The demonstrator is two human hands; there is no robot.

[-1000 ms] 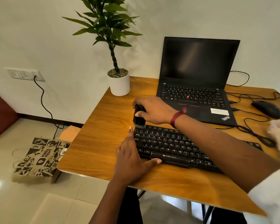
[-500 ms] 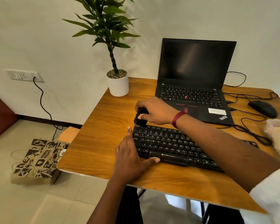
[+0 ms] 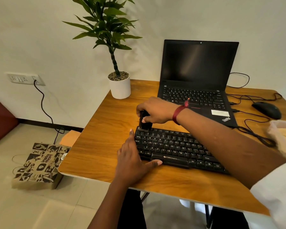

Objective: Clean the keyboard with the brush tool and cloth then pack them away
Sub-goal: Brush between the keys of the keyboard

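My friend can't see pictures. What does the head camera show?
A person's right hand holds a black brush tool on the top left corner of a keyboard, while the left hand rests against its left end. Behind, on the wooden table, sit a laptop and a potted plant.

This is looking like a home office or study corner, though little of the room is showing. An open laptop (image 3: 196, 76), a wired mouse (image 3: 267, 110) and a keyboard (image 3: 172, 146) are sitting on a wooden desk (image 3: 97, 138). A potted plant (image 3: 120, 87) is standing at its corner, and a printed paper bag (image 3: 38, 164) is lying on the tiled floor (image 3: 23, 209).
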